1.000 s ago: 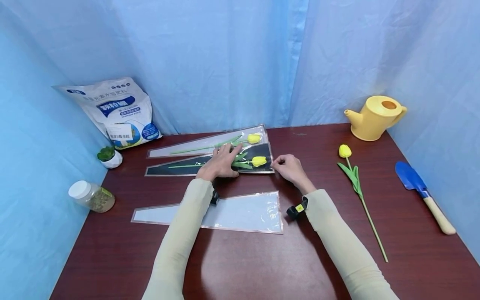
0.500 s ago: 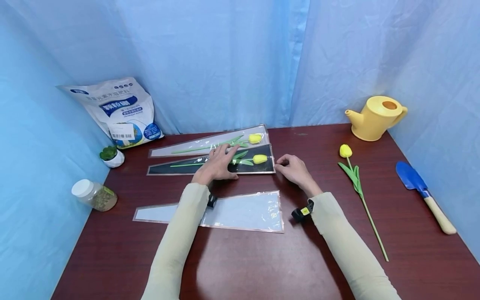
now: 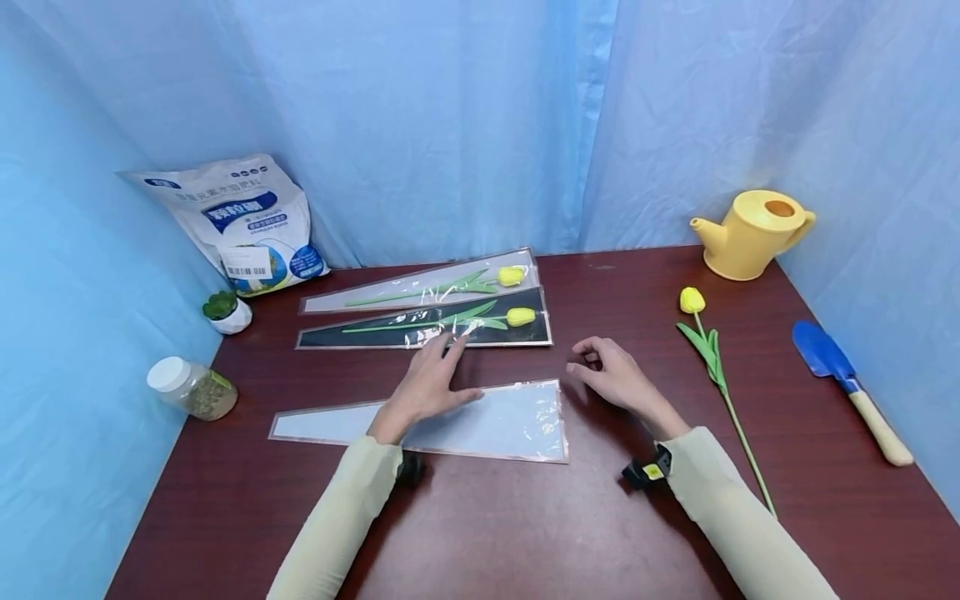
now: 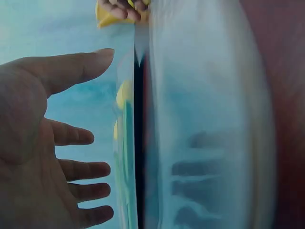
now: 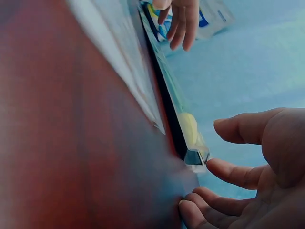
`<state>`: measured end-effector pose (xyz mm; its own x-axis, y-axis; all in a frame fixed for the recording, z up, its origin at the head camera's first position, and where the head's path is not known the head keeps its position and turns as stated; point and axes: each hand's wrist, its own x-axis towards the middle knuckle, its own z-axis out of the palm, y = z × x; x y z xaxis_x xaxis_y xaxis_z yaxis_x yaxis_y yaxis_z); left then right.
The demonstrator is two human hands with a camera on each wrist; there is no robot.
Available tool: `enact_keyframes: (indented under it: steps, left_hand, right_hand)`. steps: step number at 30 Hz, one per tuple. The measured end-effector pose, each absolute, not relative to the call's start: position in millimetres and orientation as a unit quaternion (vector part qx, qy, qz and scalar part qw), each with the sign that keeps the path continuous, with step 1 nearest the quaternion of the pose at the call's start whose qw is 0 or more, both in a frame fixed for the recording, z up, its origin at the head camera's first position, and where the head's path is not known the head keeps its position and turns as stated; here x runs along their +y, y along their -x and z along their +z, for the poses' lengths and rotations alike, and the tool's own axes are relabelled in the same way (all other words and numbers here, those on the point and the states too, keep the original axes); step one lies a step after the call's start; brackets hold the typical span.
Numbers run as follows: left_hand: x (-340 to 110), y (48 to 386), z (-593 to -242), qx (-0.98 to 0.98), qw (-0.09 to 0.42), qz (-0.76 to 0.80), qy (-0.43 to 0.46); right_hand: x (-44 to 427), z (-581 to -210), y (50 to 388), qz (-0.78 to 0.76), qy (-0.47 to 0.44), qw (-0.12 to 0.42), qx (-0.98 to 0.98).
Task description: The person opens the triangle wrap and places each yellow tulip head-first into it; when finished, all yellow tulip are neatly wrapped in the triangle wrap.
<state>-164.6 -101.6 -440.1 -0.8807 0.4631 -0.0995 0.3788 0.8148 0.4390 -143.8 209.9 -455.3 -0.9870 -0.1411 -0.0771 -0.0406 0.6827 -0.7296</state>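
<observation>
My left hand (image 3: 429,385) is over the empty white sleeve (image 3: 495,425), its fingers spread and holding nothing; the left wrist view shows the same hand (image 4: 52,138) with fingers and thumb apart. Just beyond its fingertips lies a black sleeve (image 3: 322,337) with a yellow tulip (image 3: 521,317) inside. Behind that, a white-backed sleeve (image 3: 420,286) holds another yellow tulip (image 3: 512,276). My right hand (image 3: 618,379) hovers right of the sleeves with loosely bent fingers and nothing between them. In the right wrist view, a gap separates the thumb and index finger of this hand (image 5: 262,162).
A loose yellow tulip (image 3: 712,367) lies right of my right hand, with a blue trowel (image 3: 825,354) beyond it. The yellow watering can (image 3: 750,237) stands at the back right. On the left are a fertilizer bag (image 3: 247,217), a small potted plant (image 3: 227,312) and a jar (image 3: 197,390).
Both hands have come back toward the person, away from the black sleeve. The left hand has left its surface; the right hand has moved off its right edge and its fingers have parted.
</observation>
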Motion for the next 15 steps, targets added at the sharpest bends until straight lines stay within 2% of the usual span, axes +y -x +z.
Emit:
enact_keyframes:
  steps: [7, 15]
  left_hand:
    - [-89, 136, -442, 0.93, 0.105, 0.225, -0.27]
    - [-69, 118, -447, 0.92, 0.122, 0.212, -0.305]
  right_hand:
    - [205, -456, 109, -0.369, 0.107, 0.022, 0.923]
    - [203, -459, 80, -0.332, 0.13, 0.051, 0.933]
